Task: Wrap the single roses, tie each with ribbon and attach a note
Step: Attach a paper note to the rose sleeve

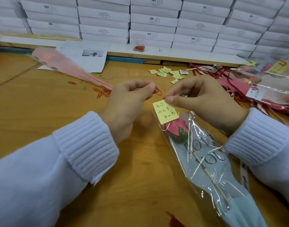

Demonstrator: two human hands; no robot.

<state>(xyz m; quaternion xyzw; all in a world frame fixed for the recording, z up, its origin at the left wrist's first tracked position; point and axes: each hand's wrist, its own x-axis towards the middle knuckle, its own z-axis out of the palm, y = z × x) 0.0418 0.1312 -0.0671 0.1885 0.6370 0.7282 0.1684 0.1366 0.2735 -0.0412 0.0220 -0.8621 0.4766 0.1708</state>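
Pinching a red wire paper clip (157, 92) between thumb and forefinger, the left hand (129, 104) sits above the brown wooden tabletop (42, 108), other fingers curled in. The right hand (206, 102) is just beside it, thumb and forefinger pinching the top edge of a small yellow handwritten paper note (165, 113) against the mouth of a clear cellophane sleeve (204, 163). Clip and note are near each other but not touching.

The sleeve lies on the tabletop, angled from the note toward the near right edge. Inside it is a single red rose (175, 126) with green sepals on a thin pale stick, over a grey liner printed "LOVE YOU". Both wrists are in white ribbed cuffs (84, 145).

Left of the hands lie scattered red paper clips (102, 93) and the tip of a pink wrapped cone (66, 65). Beyond the hands sit loose yellow notes (166, 72). At the right edge are red ribbons (206, 70) and wrapped roses with notes (271, 89). Stacked white cardboard boxes (153, 19) line the back.
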